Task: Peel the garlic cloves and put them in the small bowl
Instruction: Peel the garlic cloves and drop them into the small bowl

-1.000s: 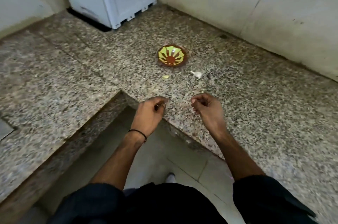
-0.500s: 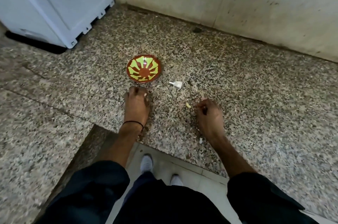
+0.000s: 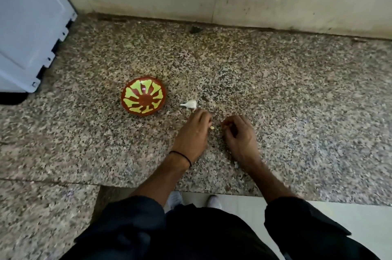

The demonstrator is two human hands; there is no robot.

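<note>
The small peeled garlic piece (image 3: 211, 127) is lying on the granite counter (image 3: 297, 100) right at the left hand's (image 3: 194, 132) curled fingertips, and I cannot tell whether they are pinching it or only touching it. The white unpeeled clove (image 3: 189, 104) is sitting just past that hand at its 12 o'clock. The right hand (image 3: 239, 134) is resting at 3 o'clock of the left, fingers curling in with its hold hidden, while the red and green bowl (image 3: 143, 95) is sitting at the clove's 9 o'clock, a white appliance (image 3: 27, 26) standing off at the bowl's 10 o'clock.
</note>
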